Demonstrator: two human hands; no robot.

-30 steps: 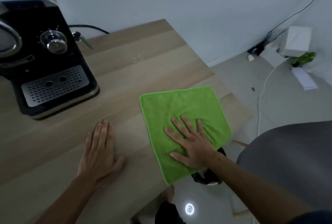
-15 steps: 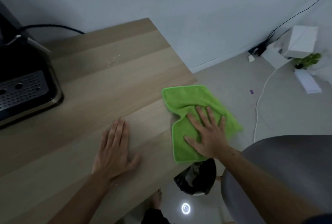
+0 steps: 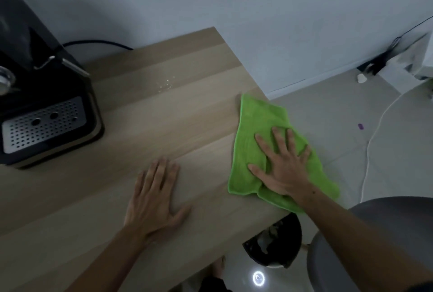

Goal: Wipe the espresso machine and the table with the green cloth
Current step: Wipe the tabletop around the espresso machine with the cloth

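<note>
Pressing: right hand (image 3: pixel 281 167) lies flat on green cloth (image 3: pixel 257 123); fingers straight and spread, palm down, nothing curled round it
Bracing: left hand (image 3: pixel 154 198) flat on bare table (image 3: pixel 164 123); fingers straight and close together, thumb out; holds nothing; near the cloth, not touching it
Cloth look: bright lime green; soft fuzzy pile like microfibre; thin stitched hem along the edges; rumpled, one fold running under the palm
Cloth place: at the table's right edge, toward the near right corner; its right side overhangs the edge; well apart from espresso machine (image 3: pixel 46 95)
Table top: pale wood-grain planks; matte; straight edges; small cluster of white specks (image 3: pixel 167 83) between machine and cloth, can't tell if drops or crumbs
Machine: glossy black boxy body at far left; perforated metal drip tray (image 3: pixel 44 123) with round holes; thin metal wand (image 3: pixel 75 69) on its right side; black cable (image 3: pixel 98 42) curving behind
Below: grey rounded chair seat (image 3: pixel 386 233) at right; black bin (image 3: pixel 274 245) under the table edge; white cable (image 3: pixel 375 137) across pale floor
</note>
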